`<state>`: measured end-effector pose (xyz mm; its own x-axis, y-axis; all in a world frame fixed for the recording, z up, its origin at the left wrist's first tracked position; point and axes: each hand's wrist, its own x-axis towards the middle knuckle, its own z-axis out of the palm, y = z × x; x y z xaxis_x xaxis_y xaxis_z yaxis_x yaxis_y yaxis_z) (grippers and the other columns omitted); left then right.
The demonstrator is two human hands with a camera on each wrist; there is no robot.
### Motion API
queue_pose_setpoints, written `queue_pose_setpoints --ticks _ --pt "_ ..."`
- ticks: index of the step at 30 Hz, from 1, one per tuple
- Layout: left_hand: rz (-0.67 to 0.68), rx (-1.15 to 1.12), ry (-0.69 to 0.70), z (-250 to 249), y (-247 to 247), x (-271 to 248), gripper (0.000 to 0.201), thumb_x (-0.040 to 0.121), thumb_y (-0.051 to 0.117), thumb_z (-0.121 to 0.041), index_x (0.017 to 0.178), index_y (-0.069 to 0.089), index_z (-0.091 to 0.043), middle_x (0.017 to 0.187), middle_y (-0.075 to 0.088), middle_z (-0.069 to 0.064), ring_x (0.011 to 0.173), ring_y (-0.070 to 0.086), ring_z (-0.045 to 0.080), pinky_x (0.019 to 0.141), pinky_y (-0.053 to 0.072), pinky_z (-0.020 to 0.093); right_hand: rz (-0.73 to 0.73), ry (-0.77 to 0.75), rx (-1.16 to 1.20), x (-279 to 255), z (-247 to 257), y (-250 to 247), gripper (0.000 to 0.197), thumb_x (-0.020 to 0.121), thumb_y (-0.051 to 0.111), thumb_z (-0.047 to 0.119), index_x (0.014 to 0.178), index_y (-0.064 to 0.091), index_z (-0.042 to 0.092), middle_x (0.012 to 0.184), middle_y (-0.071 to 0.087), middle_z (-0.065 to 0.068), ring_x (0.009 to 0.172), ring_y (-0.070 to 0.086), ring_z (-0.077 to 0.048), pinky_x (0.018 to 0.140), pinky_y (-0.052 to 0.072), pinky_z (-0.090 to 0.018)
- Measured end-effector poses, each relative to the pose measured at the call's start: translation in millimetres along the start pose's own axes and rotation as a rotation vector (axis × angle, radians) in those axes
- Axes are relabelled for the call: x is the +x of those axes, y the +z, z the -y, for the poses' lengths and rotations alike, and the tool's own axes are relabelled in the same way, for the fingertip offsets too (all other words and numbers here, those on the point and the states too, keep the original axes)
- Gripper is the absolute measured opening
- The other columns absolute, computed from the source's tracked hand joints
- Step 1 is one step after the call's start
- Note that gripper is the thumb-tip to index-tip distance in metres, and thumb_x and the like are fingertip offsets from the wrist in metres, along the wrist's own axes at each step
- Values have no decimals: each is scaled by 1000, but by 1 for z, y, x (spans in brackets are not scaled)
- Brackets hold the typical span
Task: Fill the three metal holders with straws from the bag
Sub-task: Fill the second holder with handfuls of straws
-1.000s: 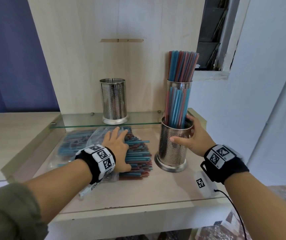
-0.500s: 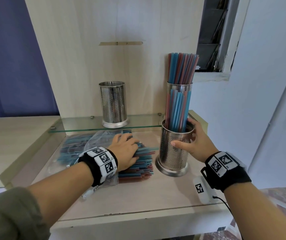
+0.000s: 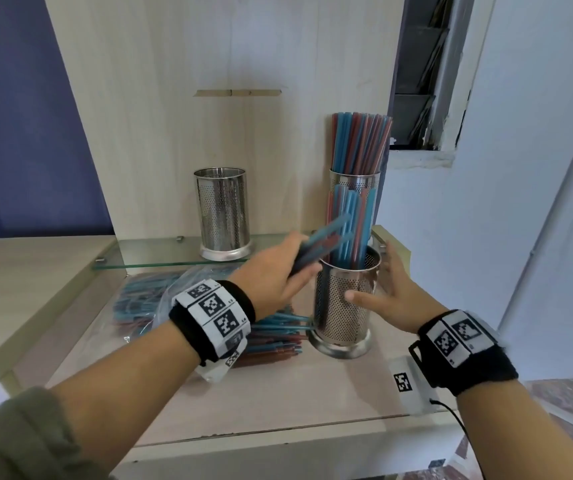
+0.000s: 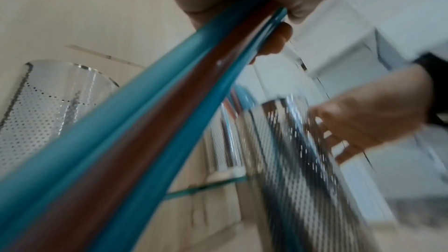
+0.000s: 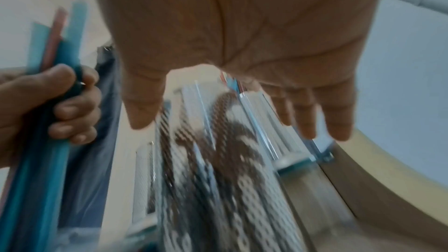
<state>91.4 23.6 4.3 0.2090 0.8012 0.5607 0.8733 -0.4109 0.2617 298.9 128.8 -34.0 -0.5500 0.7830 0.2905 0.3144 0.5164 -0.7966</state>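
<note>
The wooden counter (image 3: 278, 407) is carrying the work area, w/ a glass shelf (image 3: 160, 252) at the back holding an empty holder (image 3: 222, 213) on the left and a full holder (image 3: 354, 188) on the right. The straw bag (image 3: 160, 303) is lying flat on the counter, left of the front holder (image 3: 344, 306), which is standing upright and partly filled. The right hand (image 3: 387, 299) is bracing that holder: fingers straight and spread, thumb on the near wall, other fingers behind the rim, not curled tight. The left hand (image 3: 271, 278) is gripping a bunch of straws (image 3: 323, 242), fingers wrapped round its lower part. Key relation: bunch long axis is running low-left to up-right, tilted approx. halfway to vertical; its free upper end is lying over the holder mouth, gripped end just left of the rim. Judgement: the bunch needs tipping upright, lower end swung over the opening, before release. Left hand is nearer the bag; right is nearer the holder.
</note>
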Motion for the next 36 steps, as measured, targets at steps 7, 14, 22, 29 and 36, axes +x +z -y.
queue_pose_setpoints --ticks 7,14,22,29,36 --pt "-484 -392 44 -25 -35 18 25 98 39 -37 99 46 -13 69 53 -4 61 56 16 64 51 34 -64 -274 -176 -38 60 26 78 77 72 46 144 36 29 140 44 9 130 39 -3 107 32 -25" --pt "-254 -785 -51 -53 -11 -1 29 98 40 -30 106 57 -8 103 63 5 89 60 8 85 48 24 -136 -370 136 -26 65 70 13 86 61 26 95 58 17 78 63 4 71 61 -15 69 54 -42" --pt "283 235 -351 40 -5 -27 35 91 50 -48 122 51 -31 139 42 -7 135 27 18 113 24 43 -243 -163 253 -31 24 74 38 80 54 51 85 55 13 59 52 4 52 52 -7 55 44 -19" --pt "731 738 -331 72 11 -41 65 82 55 -59 139 49 -29 161 3 5 146 -6 36 115 0 55 -230 -90 309 -26 12 78 41 80 57 50 74 50 10 52 51 6 47 52 -9 51 45 -18" --pt "760 854 -301 64 24 -32 51 85 56 -54 121 64 -19 157 16 7 142 7 38 113 14 54 -277 -66 391 -31 5 80 38 80 58 46 74 49 8 52 49 6 46 48 -5 49 43 -14"
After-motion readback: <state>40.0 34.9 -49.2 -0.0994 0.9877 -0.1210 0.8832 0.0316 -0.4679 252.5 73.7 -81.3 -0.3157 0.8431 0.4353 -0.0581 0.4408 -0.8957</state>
